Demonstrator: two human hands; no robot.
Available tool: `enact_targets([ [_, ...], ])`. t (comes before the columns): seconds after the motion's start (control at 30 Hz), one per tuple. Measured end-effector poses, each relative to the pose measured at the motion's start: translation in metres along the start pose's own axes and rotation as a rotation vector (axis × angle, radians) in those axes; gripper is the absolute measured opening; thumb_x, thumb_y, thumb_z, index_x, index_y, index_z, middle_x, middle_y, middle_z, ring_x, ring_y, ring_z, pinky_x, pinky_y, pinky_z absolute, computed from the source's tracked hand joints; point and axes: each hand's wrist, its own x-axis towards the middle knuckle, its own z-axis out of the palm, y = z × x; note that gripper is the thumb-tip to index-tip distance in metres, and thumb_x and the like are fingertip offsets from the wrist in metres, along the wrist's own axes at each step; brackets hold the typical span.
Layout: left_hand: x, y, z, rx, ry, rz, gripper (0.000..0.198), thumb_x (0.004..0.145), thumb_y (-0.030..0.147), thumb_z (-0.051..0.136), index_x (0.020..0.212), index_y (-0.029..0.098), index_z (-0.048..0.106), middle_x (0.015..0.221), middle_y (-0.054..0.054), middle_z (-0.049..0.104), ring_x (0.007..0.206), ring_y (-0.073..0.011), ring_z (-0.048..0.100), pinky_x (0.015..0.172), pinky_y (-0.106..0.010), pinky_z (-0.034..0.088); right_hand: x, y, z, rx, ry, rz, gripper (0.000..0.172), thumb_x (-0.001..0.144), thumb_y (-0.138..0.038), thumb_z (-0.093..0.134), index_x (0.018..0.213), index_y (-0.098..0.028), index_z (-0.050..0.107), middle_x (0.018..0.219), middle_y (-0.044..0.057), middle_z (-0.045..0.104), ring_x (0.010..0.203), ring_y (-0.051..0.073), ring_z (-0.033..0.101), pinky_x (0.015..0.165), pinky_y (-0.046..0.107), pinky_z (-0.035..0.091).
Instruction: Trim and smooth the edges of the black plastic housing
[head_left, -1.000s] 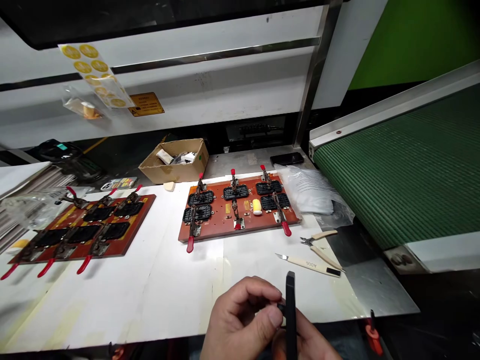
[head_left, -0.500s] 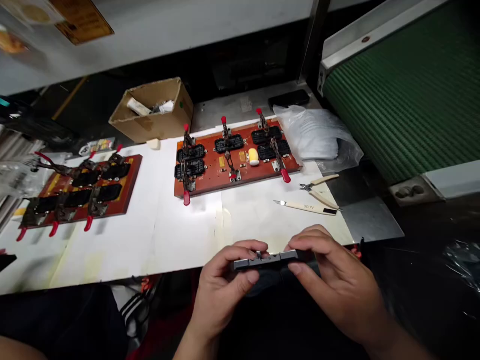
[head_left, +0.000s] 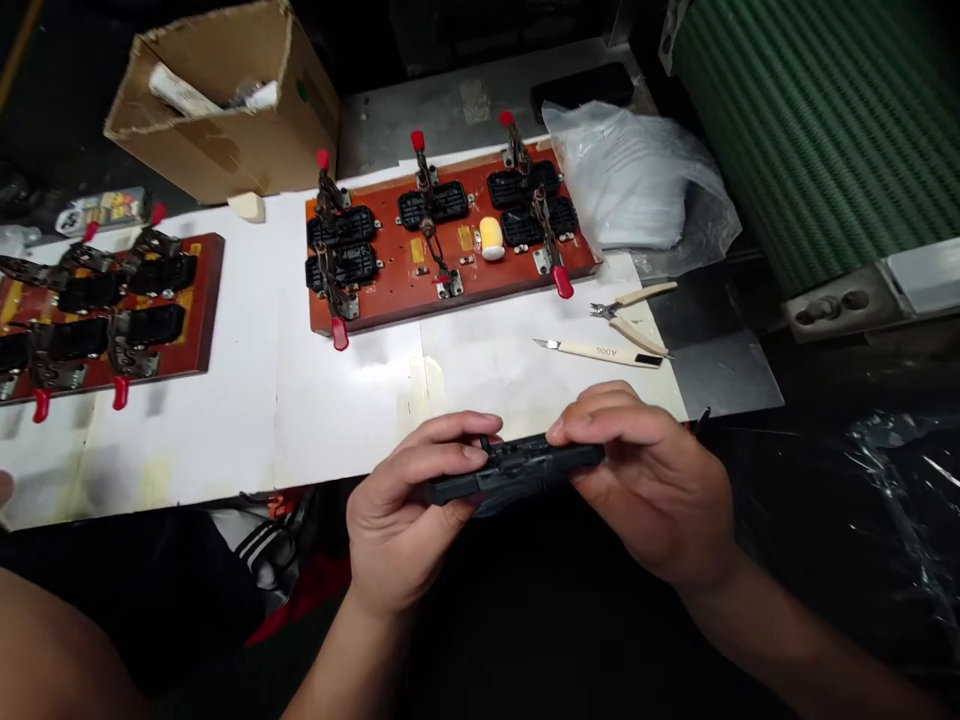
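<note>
A flat black plastic part (head_left: 517, 468) is held edge-on between the left hand (head_left: 405, 515) and the right hand (head_left: 652, 480), just off the near edge of the white table (head_left: 247, 400). Its left end is pinched by the left hand's thumb and fingers, and its right end is gripped by the curled fingers of the right hand.

Well to the left of the hands, a red fixture board (head_left: 105, 310) with black parts under red-tipped clamps is seen lying on the table. Beyond the left hand, a cardboard box (head_left: 225, 110) is set at the far edge. Straight ahead of both hands lies a second fixture board (head_left: 450, 235). Just beyond the right hand, a craft knife (head_left: 600, 352) and small cutters (head_left: 634, 315) are laid side by side, with a clear plastic bag (head_left: 637, 185) farther off.
</note>
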Motion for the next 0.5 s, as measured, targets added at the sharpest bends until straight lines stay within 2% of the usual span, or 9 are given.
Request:
enact_targets([
  [0.1,0.002,0.006,0.003,0.067,0.022,0.030,0.037,0.090,-0.002,0.078,0.115,0.025,0.082,0.125,-0.011,0.078,0.123,-0.0291,0.073,0.098,-0.043,0.064,0.002,0.000,0.002,-0.016,0.035,0.065,0.026,0.102,-0.012,0.068,0.119,-0.031,0.069,0.109,0.003,0.073,0.106,0.024,0.069,0.093,0.045,0.060],
  [0.2,0.004,0.008,0.005,0.086,0.028,0.033,0.037,0.089,-0.002,0.078,0.114,0.025,0.082,0.123,-0.010,0.079,0.119,-0.0282,0.074,0.096,-0.043,0.064,0.002,0.001,0.003,-0.010,0.054,0.114,0.021,0.102,-0.016,0.069,0.116,-0.031,0.069,0.108,0.003,0.073,0.103,0.024,0.071,0.090,0.044,0.061],
  [0.37,0.005,0.009,0.009,0.056,0.043,-0.006,0.030,0.092,0.001,0.078,0.111,0.024,0.081,0.114,-0.006,0.081,0.111,-0.0229,0.077,0.096,-0.038,0.064,-0.002,0.004,0.002,0.032,0.067,0.208,0.029,0.100,-0.017,0.074,0.124,-0.033,0.070,0.111,0.001,0.071,0.102,0.022,0.071,0.090,0.041,0.061],
  [0.5,0.005,0.009,0.013,0.038,0.092,-0.065,0.023,0.092,0.008,0.081,0.109,0.024,0.082,0.110,-0.004,0.082,0.105,-0.0199,0.078,0.093,-0.033,0.066,-0.005,0.005,0.001,-0.002,0.103,0.242,0.027,0.101,-0.025,0.078,0.126,-0.033,0.072,0.114,0.001,0.073,0.098,0.020,0.071,0.087,0.037,0.060],
])
